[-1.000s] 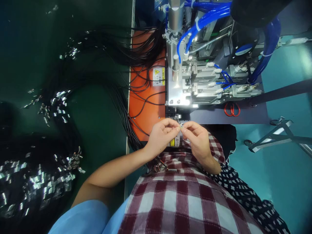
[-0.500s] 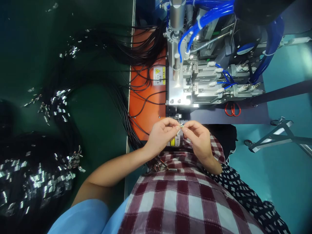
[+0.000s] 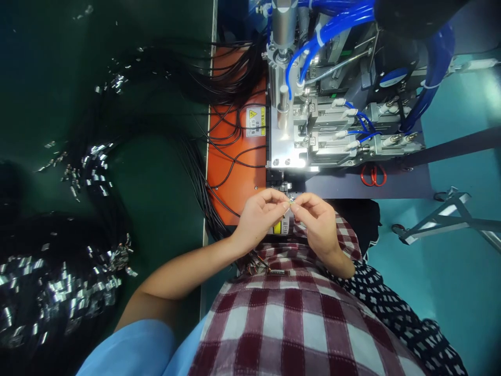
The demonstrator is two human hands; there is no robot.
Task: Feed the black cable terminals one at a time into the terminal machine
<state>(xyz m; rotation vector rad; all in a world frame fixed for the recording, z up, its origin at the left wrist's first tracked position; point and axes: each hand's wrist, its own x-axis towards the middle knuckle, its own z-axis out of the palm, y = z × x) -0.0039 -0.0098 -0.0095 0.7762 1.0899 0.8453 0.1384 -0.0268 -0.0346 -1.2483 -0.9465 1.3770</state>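
Observation:
My left hand [image 3: 258,219] and my right hand [image 3: 320,227] meet fingertip to fingertip at the machine's front edge. Both are closed in a pinch, thumb against forefinger, on thin wire ends [image 3: 291,203] that show as a pale yellowish sliver between them. Their exact number and the rest of their length are hidden by the fingers. Just behind the fingertips sits a small metal part of the machine [image 3: 287,186]. Below my left wrist, a bundle of cable ends with stripped coloured wires [image 3: 256,263] lies against the checked apron [image 3: 289,313].
Black cables [image 3: 195,183] run over the orange plate [image 3: 230,188] onto the dark green surface at left, many with shiny tips. The machine [image 3: 332,125] with blue air hoses [image 3: 348,23] stands ahead. Red-handled scissors [image 3: 373,176] lie on its grey base at right.
My right hand has shifted very slightly left, and the wire ends between the fingertips look a little different. My left hand stays in place.

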